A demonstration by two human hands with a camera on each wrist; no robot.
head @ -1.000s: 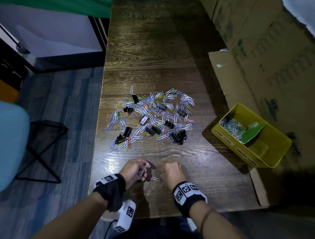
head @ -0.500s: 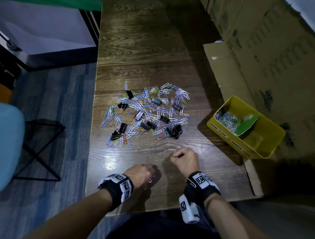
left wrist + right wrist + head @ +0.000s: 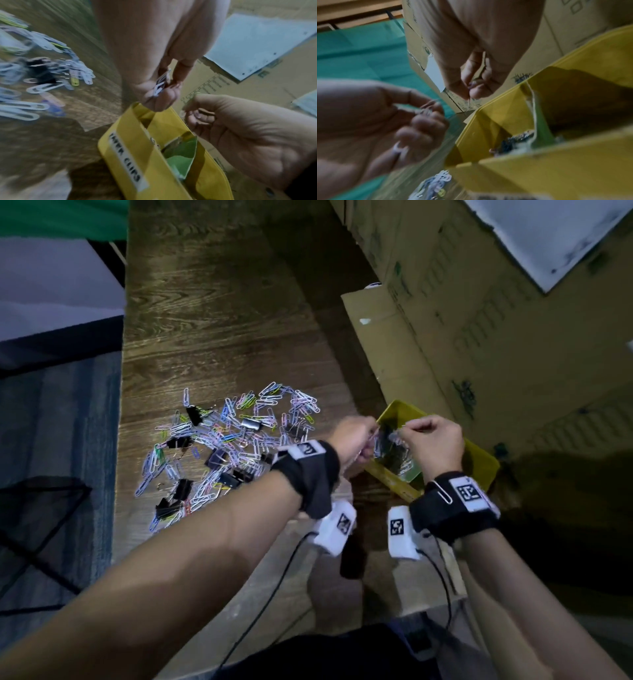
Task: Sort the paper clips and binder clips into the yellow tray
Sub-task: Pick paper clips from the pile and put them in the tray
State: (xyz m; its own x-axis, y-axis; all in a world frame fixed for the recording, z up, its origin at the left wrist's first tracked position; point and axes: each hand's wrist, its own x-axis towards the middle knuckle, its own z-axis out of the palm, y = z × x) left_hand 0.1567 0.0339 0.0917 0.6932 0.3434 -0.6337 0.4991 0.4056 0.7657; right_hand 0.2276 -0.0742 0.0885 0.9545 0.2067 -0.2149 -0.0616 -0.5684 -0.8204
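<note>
— What's in the yellow tray [image 3: 484, 465]?
— Paper clips [image 3: 394, 453] left of a green divider [image 3: 181, 155].
— The hands?
— Both above it. Left hand [image 3: 352, 440] pinches a bunch of clips; right hand [image 3: 433, 445] seems to pinch one, though it's blurred. The pile [image 3: 226, 446] sits on the table [image 3: 212, 320].

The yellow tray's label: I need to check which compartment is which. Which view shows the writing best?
The left wrist view: the label on the yellow tray faces it, ending in "CLIPS". The right wrist view cuts it off at the bottom edge; in the head view, arms hide it.
</note>
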